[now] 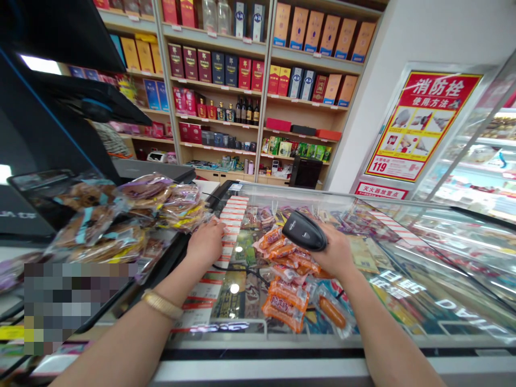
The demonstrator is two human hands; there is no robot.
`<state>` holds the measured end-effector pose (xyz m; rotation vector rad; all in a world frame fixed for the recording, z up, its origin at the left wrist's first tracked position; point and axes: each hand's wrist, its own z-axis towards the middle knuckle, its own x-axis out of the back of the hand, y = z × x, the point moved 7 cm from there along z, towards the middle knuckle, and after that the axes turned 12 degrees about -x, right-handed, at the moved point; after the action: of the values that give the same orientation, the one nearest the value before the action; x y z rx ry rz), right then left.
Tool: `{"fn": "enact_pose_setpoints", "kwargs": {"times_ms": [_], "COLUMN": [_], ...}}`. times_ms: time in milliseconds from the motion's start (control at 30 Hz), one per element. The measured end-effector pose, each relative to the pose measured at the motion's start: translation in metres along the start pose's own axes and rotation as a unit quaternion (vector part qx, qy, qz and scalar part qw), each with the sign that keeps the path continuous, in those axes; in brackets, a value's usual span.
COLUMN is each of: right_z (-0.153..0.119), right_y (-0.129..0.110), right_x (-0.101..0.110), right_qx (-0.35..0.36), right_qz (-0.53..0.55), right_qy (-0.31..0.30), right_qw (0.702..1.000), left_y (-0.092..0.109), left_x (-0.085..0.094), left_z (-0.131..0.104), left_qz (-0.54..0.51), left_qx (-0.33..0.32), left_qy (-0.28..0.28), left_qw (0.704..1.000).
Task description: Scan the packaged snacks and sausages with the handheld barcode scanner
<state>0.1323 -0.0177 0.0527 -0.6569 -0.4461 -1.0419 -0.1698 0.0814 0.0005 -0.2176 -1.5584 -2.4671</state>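
Observation:
My right hand (336, 250) is closed around a black handheld barcode scanner (305, 230), its head tilted to the left above the glass-topped freezer (250, 269). Beneath the scanner lie orange-wrapped sausage packs (286, 303) in a loose heap. A single sausage in clear film (332, 312) rests to their right. My left hand (206, 242), with a bracelet on its wrist, is at the right end of a pile of clear plastic snack packets (108, 231). Its fingers are curled against the plastic edge of one packet; the fingertips are partly hidden.
A dark monitor (48, 107) stands at the left behind the packets. Red-and-white price labels (201, 293) line the freezer's left side. A cable trails over the glass. Shelves of boxed bottles (217, 70) fill the back wall, with a red fire-hydrant poster (423, 126) to the right.

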Motion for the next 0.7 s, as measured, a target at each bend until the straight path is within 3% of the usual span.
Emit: {"fn": "enact_pose_setpoints", "kwargs": {"times_ms": [167,400,500,567,633,700], "right_z": [-0.001,-0.001,0.0,0.0,0.0,0.0], "right_y": [0.0,0.0,-0.002,-0.003,-0.004,-0.005], "right_x": [0.0,0.0,0.001,0.002,0.003,0.003], "right_qx": [0.0,0.002,0.006,0.011,0.012,0.01], "right_qz": [0.0,0.005,0.003,0.0,-0.003,-0.008], "right_qy": [0.006,0.003,0.002,0.003,0.006,0.006], "right_qw": [1.0,1.0,1.0,1.0,1.0,1.0], "left_y": [0.007,0.016,0.02,0.02,0.018,0.015], "left_x": [0.001,0.002,-0.002,-0.009,-0.017,-0.024], "left_z": [0.004,0.007,0.006,0.004,0.002,-0.002], "left_qz": [0.142,0.162,0.104,0.012,-0.121,-0.248], "left_qx": [-0.085,-0.103,-0.105,-0.079,-0.019,0.063], "left_qy": [-0.02,-0.002,0.021,0.015,0.007,0.007], "left_qw": [0.986,0.981,0.989,0.997,0.992,0.967]}}
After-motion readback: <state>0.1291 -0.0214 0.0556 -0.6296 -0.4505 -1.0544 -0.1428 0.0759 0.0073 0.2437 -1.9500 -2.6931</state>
